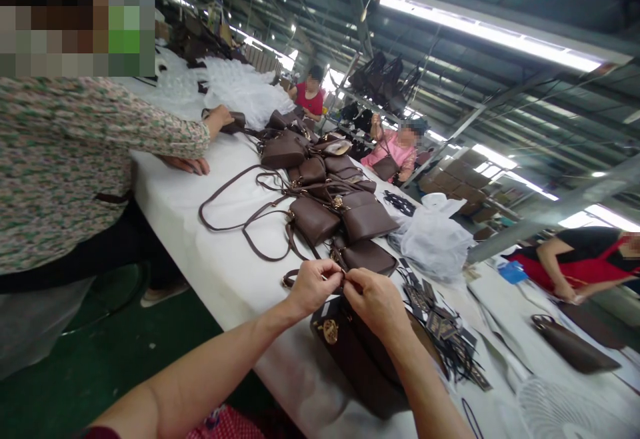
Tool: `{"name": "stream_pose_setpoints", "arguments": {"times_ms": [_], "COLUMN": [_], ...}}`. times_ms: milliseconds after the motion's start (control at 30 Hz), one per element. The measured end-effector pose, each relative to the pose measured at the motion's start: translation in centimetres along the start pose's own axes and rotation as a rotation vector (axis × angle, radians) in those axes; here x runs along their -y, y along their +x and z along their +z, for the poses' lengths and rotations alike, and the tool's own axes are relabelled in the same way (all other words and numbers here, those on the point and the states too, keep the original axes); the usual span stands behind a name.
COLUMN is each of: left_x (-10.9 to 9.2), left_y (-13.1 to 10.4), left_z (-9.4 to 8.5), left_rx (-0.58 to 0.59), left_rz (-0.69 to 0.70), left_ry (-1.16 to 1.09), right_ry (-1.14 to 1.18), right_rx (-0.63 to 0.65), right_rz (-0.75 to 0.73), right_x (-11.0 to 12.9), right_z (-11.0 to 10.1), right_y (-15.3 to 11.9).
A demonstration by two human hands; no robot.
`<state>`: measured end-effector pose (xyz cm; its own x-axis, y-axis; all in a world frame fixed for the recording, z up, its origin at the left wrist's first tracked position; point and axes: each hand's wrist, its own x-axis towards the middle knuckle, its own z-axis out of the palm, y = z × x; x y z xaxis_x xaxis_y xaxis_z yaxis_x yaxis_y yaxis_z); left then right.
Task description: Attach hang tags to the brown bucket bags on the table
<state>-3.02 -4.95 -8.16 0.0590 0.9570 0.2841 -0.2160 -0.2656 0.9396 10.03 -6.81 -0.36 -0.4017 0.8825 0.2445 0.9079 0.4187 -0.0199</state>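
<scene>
My left hand [316,284] and my right hand [373,302] meet over a dark brown handbag [345,355] with a gold clasp. Both are closed in a pinch, fingertips nearly touching, on something small and dark that I cannot make out. The handbag stands on the white table [200,225] close to my body, partly covered by my right forearm. Just beyond my fingers lies another brown handbag [370,257]. To the right of my right hand is a heap of black hang tags [443,325] with cords.
Several brown bags [315,220] with looped straps are piled farther up the table. Clear plastic bags [435,239] lie at right. A co-worker's hand [219,120] touches a bag at left. Other people work farther back. A fan guard [555,409] is at lower right.
</scene>
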Motion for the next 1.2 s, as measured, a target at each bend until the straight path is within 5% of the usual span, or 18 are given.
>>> {"name": "stream_pose_setpoints", "arguments": {"times_ms": [433, 900, 1067, 1200], "left_x": [0.2, -0.3, 0.0, -0.4], "left_y": [0.0, -0.1, 0.2, 0.7], "left_z": [0.1, 0.3, 0.3, -0.3], "left_rx": [0.008, 0.043, 0.017, 0.142], "left_rz": [0.019, -0.032, -0.109, -0.256], "left_ry": [0.015, 0.08, -0.057, -0.363], "right_ry": [0.192, -0.146, -0.132, -0.137], "right_rx": [-0.072, -0.095, -0.114, -0.108], "right_rz": [0.032, 0.026, 0.033, 0.033], "right_x": [-0.2, 0.2, -0.5, -1.2], "right_z": [-0.2, 1.1, 1.2, 1.1], "right_y": [-0.1, -0.5, -0.5, -0.4]}}
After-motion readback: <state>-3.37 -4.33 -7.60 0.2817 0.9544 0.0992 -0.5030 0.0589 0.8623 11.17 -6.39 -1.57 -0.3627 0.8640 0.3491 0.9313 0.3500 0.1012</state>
